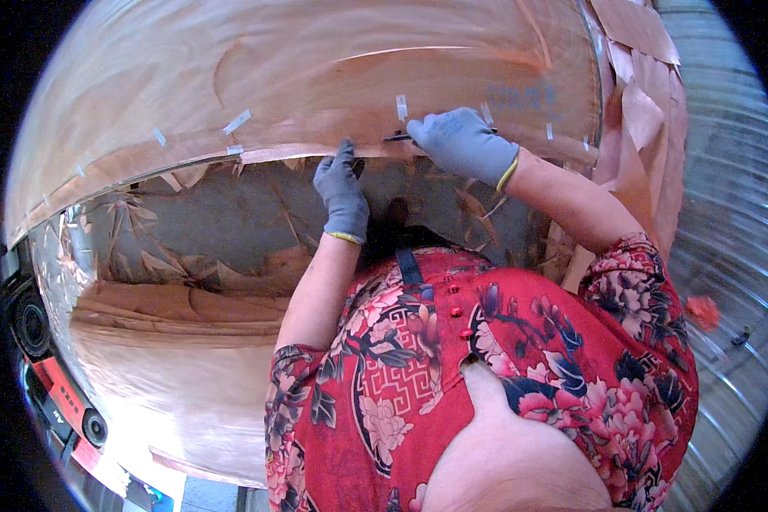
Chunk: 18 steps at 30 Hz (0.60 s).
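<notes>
A large sheet of reddish wood veneer (316,77) lies across the top of the view, with short white tape strips (401,107) stuck along its near edge. My left hand (341,192), in a grey glove, pinches that near edge from below. My right hand (462,143), also gloved in grey, rests on the sheet just to the right. It holds a small dark tool (397,136) whose tip pokes out to the left against the veneer. The two hands are about a hand's width apart.
Torn veneer scraps (171,256) litter the grey floor under the sheet's edge. A lower stack of pale veneer (171,341) lies at the left. More veneer pieces (648,111) pile up at the right beside a corrugated metal surface (734,213). A black and red machine (60,401) sits at the lower left.
</notes>
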Each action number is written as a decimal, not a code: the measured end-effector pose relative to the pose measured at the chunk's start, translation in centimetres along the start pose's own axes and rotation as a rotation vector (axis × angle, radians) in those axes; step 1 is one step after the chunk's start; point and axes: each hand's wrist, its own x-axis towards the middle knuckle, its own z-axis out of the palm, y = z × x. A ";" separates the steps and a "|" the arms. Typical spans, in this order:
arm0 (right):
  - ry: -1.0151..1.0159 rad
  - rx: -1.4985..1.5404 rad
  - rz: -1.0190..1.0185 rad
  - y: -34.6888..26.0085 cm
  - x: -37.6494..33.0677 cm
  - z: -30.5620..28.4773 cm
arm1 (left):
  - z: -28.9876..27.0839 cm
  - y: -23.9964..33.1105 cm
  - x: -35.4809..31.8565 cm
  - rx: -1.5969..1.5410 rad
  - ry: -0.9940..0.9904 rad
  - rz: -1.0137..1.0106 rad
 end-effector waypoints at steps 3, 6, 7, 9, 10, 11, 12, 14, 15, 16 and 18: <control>0.012 0.018 0.016 -0.3 0.0 0.0 | 1.2 0.7 0.0 0.059 0.009 -0.013; 0.006 0.024 0.009 -0.4 -0.1 -0.3 | 1.2 0.5 0.5 0.093 0.006 0.104; -0.016 0.028 0.022 -0.4 -0.2 -0.4 | 0.7 0.3 0.9 0.144 -0.001 0.155; -0.060 0.038 0.045 -0.5 -0.7 -0.6 | -0.2 0.4 1.4 0.189 -0.009 0.209; -0.082 0.038 0.050 -0.5 -0.9 -0.7 | -0.5 0.5 1.5 0.184 -0.012 0.211; -0.104 0.037 0.054 -0.6 -1.2 -0.7 | -0.9 0.6 1.6 0.178 -0.013 0.213; -0.126 0.037 0.057 -0.6 -1.3 -0.7 | -1.2 1.1 1.7 0.207 -0.030 0.251; -0.126 0.058 0.061 -0.5 -1.6 -0.4 | -2.0 2.5 1.8 0.265 -0.063 0.324; -0.123 0.066 0.054 -0.7 -1.5 -0.5 | -3.6 2.6 3.3 0.321 -0.049 0.247; -0.142 0.059 0.051 -0.7 -1.3 -0.7 | -4.5 3.3 4.3 0.310 -0.048 0.275; -0.180 0.049 0.049 -0.9 -1.1 -1.0 | -6.3 4.1 5.5 0.291 -0.048 0.330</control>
